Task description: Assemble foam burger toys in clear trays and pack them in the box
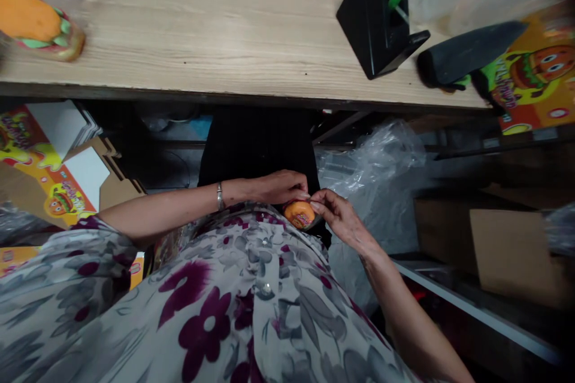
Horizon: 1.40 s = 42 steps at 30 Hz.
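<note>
A small, round orange piece (299,214) with a printed label sits at my lap, close to my shirt. My left hand (285,185) is closed above it, fingers pinched together at its upper edge. From the other side my right hand (336,212) meets it, with thumb and forefinger pinched at the same upper edge. The fingertips of both hands nearly touch there. Whatever thin part lies between them is too small to make out. Below and behind the hands is dark cloth (260,143) over my legs.
The wooden table (202,36) ahead bears a burger-shaped toy (31,18), a black tape dispenser (372,24), a long dark grey object (471,51) and a printed burger carton (539,78). Flattened cartons (67,185) stand left; clear plastic (381,155) and a cardboard box (512,251) lie right.
</note>
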Available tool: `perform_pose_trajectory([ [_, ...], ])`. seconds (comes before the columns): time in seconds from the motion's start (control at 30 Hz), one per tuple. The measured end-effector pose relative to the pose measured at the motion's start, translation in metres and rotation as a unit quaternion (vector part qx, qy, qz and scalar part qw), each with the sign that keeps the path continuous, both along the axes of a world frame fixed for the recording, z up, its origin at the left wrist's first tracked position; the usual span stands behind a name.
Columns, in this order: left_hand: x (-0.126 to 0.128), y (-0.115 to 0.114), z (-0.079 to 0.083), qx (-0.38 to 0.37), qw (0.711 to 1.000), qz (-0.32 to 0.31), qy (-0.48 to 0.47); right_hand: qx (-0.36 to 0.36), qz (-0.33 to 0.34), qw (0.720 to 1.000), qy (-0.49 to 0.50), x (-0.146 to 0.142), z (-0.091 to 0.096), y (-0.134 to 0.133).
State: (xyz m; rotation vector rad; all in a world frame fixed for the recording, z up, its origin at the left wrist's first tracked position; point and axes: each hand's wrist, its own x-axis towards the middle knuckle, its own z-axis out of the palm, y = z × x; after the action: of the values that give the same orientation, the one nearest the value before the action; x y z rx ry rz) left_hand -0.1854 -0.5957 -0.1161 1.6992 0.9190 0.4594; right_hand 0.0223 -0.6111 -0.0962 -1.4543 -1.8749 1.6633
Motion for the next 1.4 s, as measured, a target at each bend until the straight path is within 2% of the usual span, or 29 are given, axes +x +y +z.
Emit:
perform_pose_trajectory([
  [0.23,0.0,0.007,-0.004,-0.053,0.998,-0.002,-0.021,-0.045,-0.016,0.998,0.029,0.002,-0.01,0.004],
  [0.4,-0.001,0.006,0.002,-0.065,0.997,-0.005,-0.033,-0.032,-0.018,0.999,0.028,0.006,-0.002,0.003],
  [0.53,-0.009,0.009,0.001,-0.093,0.99,0.049,-0.09,-0.047,-0.099,0.992,0.061,0.008,0.005,0.002],
  [0.63,-0.014,0.007,-0.004,-0.11,0.981,0.106,-0.121,-0.053,-0.18,0.975,0.12,0.007,0.0,-0.001],
  [0.73,-0.017,0.0,-0.003,-0.092,0.986,0.098,-0.096,-0.033,-0.222,0.964,0.142,0.007,-0.005,-0.002],
  [0.83,-0.017,-0.003,0.007,-0.007,0.998,0.06,-0.036,-0.031,-0.189,0.975,0.112,0.008,-0.001,0.002],
  [0.93,-0.012,0.003,0.017,0.076,0.996,0.025,-0.029,-0.031,-0.143,0.985,0.087,0.007,0.008,0.007],
  [1.07,-0.004,0.01,0.02,0.076,0.997,-0.01,-0.031,-0.019,-0.119,0.991,0.059,-0.002,0.015,0.007],
  [1.23,0.001,-0.005,0.013,0.1,0.995,0.021,-0.017,-0.006,-0.114,0.993,0.028,-0.011,0.01,-0.003],
  [1.4,0.0,-0.016,0.007,0.062,0.996,0.054,-0.046,-0.015,-0.117,0.993,0.024,-0.015,0.002,-0.008],
])
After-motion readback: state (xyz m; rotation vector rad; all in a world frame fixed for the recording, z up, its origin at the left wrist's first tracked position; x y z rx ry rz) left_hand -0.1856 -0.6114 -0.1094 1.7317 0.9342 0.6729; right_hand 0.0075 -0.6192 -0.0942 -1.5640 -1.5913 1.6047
